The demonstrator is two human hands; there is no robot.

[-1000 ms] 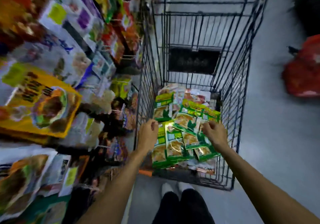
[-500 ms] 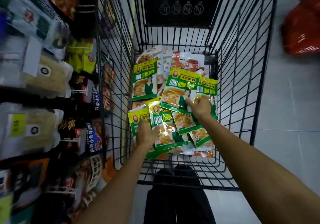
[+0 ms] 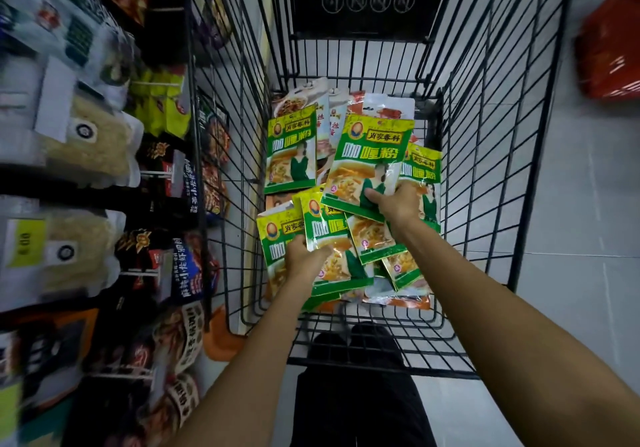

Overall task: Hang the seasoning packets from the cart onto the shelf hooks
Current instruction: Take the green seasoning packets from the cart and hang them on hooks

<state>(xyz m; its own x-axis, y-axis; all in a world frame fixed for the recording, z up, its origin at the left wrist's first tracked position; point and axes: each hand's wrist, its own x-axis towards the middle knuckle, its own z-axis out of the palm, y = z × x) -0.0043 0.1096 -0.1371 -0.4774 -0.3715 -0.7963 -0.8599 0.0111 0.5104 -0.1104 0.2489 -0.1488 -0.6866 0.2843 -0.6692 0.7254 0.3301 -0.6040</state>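
Several green and yellow seasoning packets lie in a heap on the floor of the black wire cart. My right hand pinches the lower corner of one green packet, raised above the heap. My left hand grips another green packet near the cart's left side. Red and white packets lie under the green ones at the far end. The shelf hooks stick out on the left, loaded with dark packets.
Shelving with bagged goods fills the left side, close against the cart. A red bag sits on the tiled floor at the upper right. My dark-trousered legs stand behind the cart's near end.
The view has dropped and closed in on the cart. Both hands went from resting on the heap to gripping packets, and the right hand has lifted one packet up.
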